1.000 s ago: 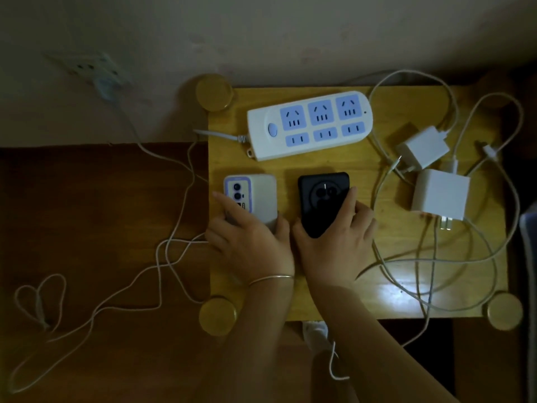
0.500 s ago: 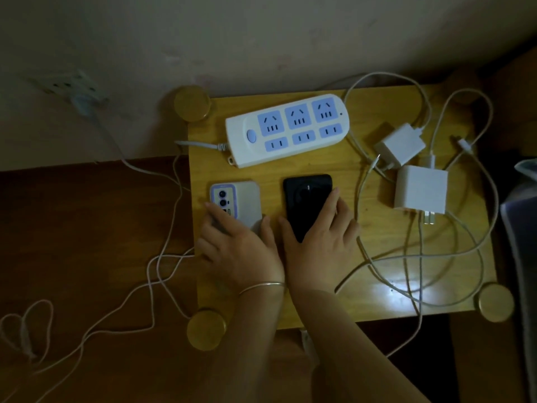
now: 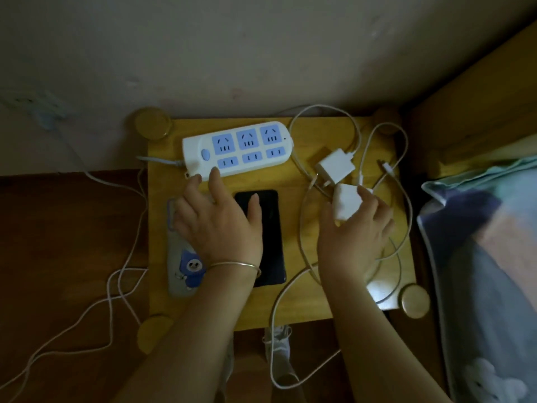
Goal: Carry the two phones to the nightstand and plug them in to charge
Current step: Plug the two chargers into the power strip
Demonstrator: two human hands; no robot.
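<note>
Both phones lie flat, side by side, on the front-left part of the yellow wooden bench [image 3: 293,303]. The grey phone [image 3: 181,258], with a blue cartoon figure on its case, sits at the left edge; the black phone [image 3: 268,237] is just to its right. A second ago each hand rested on one phone; now both have let go. The left hand [image 3: 218,228] has moved up over the phones with its grip spread apart, fingertips touching the near edge of the white power strip [image 3: 236,148] and thumb lying across the black phone's top. The right hand [image 3: 353,242] has swung right, and its grip is clamped on the larger white charger [image 3: 345,203], which has tipped up off the bench compared with before. The smaller white charger [image 3: 335,167] lies just behind it, with white cables [image 3: 302,237] looping around both. At the right, a bed with a light blue cover [image 3: 479,257] now fills more of the view.
</note>
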